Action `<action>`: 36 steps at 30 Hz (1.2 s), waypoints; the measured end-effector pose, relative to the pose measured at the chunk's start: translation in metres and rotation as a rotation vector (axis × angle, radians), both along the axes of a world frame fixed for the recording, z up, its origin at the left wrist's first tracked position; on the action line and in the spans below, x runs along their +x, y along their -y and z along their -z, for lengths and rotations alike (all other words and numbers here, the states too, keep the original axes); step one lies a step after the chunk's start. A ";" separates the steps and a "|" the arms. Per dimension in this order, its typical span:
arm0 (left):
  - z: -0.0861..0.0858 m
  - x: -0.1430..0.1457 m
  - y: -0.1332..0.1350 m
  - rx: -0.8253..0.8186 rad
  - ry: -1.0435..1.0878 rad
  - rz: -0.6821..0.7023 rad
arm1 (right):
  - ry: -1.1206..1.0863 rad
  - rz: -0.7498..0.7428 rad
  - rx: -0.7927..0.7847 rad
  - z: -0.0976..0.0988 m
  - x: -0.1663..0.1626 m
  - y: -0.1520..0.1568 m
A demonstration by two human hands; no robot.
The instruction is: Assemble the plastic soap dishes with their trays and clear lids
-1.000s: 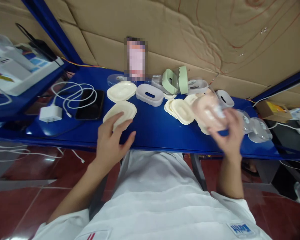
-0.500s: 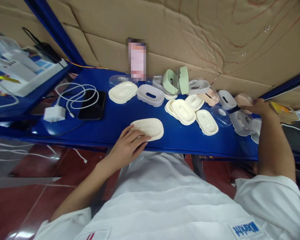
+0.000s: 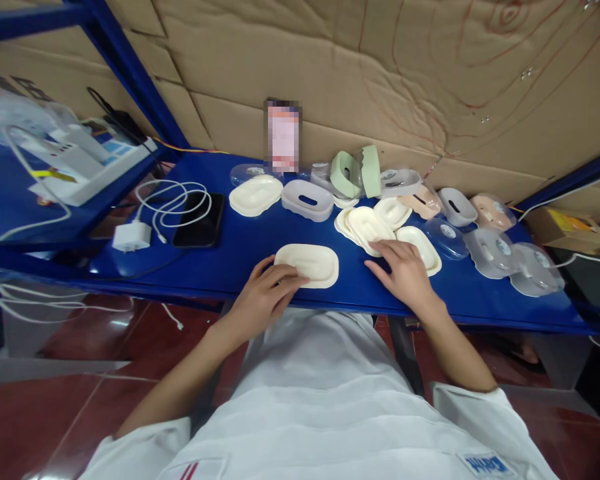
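Note:
A shallow cream oval tray (image 3: 323, 263) lies near the table's front edge. My left hand (image 3: 273, 290) has curved fingers over its left end, gripping it against the table; the thumb is partly hidden. My right hand (image 3: 403, 270) is palm down with the thumb spread away from the fingers. Its fingertips reach the near edge of a pile of cream oval trays (image 3: 369, 225). Partly covered by that hand, another cream tray (image 3: 425, 243) lies to its right. One more cream tray (image 3: 255, 197) sits at the back left, beside a lilac oval piece with a slot (image 3: 307, 200).
Green slotted pieces (image 3: 370, 171), peach ones (image 3: 493, 212) and clear plastic covers (image 3: 446, 238) line the back and right. Left are a white charger (image 3: 131, 236), its coiled cable and a black phone (image 3: 200, 223). A blurred-out upright panel (image 3: 284, 137) leans against cardboard (image 3: 220, 73).
My right hand has come back from the peach piece at the far right to the cream trays in the middle. My left hand stays on its tray. The view has shifted slightly.

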State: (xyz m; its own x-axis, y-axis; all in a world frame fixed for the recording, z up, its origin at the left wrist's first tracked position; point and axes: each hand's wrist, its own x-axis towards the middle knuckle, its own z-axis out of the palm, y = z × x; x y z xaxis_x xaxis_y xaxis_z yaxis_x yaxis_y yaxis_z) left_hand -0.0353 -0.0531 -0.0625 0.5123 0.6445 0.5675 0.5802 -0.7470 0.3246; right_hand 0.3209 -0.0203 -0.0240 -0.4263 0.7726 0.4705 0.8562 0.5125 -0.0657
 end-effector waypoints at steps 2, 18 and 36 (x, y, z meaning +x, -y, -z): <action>0.001 0.000 -0.001 0.008 0.002 -0.052 | -0.035 -0.017 -0.003 0.002 -0.007 0.005; -0.046 -0.005 -0.076 0.008 -0.154 -0.303 | -0.136 -0.088 -0.045 0.016 -0.012 0.048; -0.056 0.054 -0.046 0.114 -0.289 0.062 | -0.434 -0.071 -0.001 0.024 -0.023 0.056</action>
State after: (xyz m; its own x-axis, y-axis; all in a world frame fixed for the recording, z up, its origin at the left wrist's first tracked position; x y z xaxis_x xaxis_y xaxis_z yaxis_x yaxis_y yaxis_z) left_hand 0.0188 -0.0076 -0.0067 0.6993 0.5474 0.4597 0.5882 -0.8061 0.0652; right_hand 0.2982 -0.0761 -0.0482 -0.2414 0.7489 0.6172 0.7115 0.5691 -0.4122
